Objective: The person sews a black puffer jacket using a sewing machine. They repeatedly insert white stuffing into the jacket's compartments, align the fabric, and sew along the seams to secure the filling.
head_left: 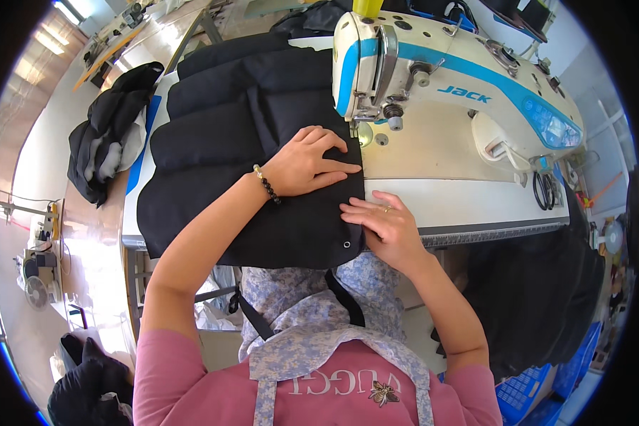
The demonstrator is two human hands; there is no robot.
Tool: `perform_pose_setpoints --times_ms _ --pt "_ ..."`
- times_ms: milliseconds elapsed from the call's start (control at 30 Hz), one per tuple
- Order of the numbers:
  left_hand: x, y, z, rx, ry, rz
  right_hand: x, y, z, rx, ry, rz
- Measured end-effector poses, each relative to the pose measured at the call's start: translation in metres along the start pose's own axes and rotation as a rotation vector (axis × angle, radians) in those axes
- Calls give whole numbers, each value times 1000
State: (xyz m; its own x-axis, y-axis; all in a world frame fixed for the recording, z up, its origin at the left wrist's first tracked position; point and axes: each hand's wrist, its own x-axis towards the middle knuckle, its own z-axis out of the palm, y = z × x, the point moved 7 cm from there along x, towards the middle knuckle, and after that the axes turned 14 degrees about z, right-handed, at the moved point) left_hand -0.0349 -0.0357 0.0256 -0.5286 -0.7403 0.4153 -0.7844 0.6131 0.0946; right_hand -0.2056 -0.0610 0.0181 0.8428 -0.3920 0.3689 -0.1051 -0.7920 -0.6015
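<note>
A black padded, quilted garment piece (213, 181) lies across the sewing table, its right edge running under the needle area of a white and blue sewing machine (447, 67). Flat on this piece rests my left hand (309, 162), fingers apart, the thumb pointing to the edge just in front of the presser foot (355, 129). Closer to me, my right hand (387, 226) has its fingers over the same edge; its thumb is hidden, apparently beneath the fabric. A small metal ring (346, 244) shows near the piece's front corner.
A ruler strip (497, 233) runs along the table's front edge. Black scissors (544, 190) hang or lie at the right end. Dark fabric (532, 298) drapes at right above blue crates (522, 390). More black padded pieces (110, 135) lie on the left table.
</note>
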Motion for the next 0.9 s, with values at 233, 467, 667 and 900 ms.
perform_pose_setpoints --times_ms 233,467,667,900 --pt "4 -33 -1 10 -5 20 20 12 2 0 -10 45" --pt "0 -40 2 12 93 59 25 13 5 -45 3 62" --pt "-9 -51 -14 -108 179 -61 22 11 7 -69 -55 64" --pt "-147 -110 -41 494 2 -676 27 17 4 21 -28 152"
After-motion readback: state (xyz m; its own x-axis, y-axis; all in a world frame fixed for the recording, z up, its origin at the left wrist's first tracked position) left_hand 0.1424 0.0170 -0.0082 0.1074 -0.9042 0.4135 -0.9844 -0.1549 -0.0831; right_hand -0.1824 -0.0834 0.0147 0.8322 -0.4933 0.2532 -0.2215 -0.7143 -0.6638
